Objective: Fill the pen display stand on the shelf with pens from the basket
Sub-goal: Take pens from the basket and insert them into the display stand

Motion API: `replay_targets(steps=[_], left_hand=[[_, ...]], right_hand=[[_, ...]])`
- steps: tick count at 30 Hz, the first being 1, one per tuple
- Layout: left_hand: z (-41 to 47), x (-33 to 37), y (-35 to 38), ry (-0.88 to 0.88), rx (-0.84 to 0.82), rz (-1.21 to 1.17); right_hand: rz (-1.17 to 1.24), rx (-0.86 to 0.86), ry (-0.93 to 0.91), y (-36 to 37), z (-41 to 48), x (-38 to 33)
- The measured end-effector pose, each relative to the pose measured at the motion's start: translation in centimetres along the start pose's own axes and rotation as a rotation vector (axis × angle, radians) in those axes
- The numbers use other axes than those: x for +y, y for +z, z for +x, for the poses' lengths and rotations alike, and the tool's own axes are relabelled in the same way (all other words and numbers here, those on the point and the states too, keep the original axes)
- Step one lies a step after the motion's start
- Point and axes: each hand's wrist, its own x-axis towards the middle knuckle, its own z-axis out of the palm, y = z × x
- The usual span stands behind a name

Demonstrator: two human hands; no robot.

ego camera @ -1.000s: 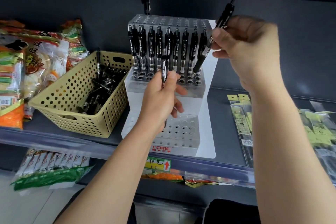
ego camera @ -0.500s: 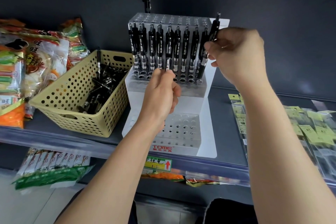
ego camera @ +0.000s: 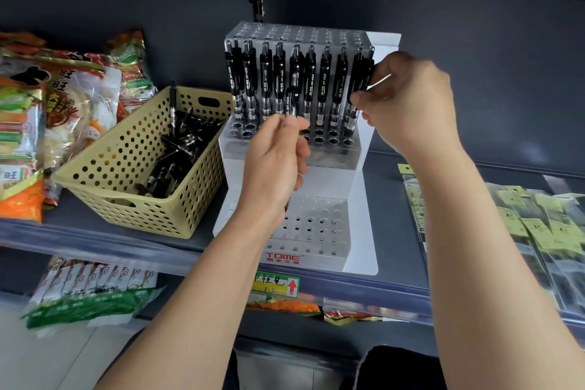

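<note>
On shelf [ego camera: 386,199]: one stand [ego camera: 319,182], one basket [ego camera: 126,165].

Right hand [ego camera: 411,104] has lowered its pen [ego camera: 367,73] into the stand [ego camera: 326,184].

Dark grey shelf [ego camera: 383,199], clear price rail [ego camera: 364,291] along the front edge. Far left, piled snack bags [ego camera: 63,111]. Next, yellow perforated basket [ego camera: 133,174], right beside the white pen display stand [ego camera: 362,231]. Over on the right, flat clear packets [ego camera: 522,231] with yellow cards.
</note>
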Motion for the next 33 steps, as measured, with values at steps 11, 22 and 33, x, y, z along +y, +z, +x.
replay_targets(steps=[11, 22, 33], left_hand=[[-0.1, 0.0, -0.2, 0.14, -0.069, 0.1], [0.0, -0.7, 0.8, 0.208, -0.155, 0.029], [0.1, -1.0, -1.1, 0.19, -0.084, 0.371]], right_hand=[[-0.042, -0.037, 0.036, 0.0, -0.4, -0.5], [0.422, -0.305, 0.097, -0.8, -1.7, -3.4], [0.437, 0.137, 0.033, -1.2, -0.3, -3.1]])
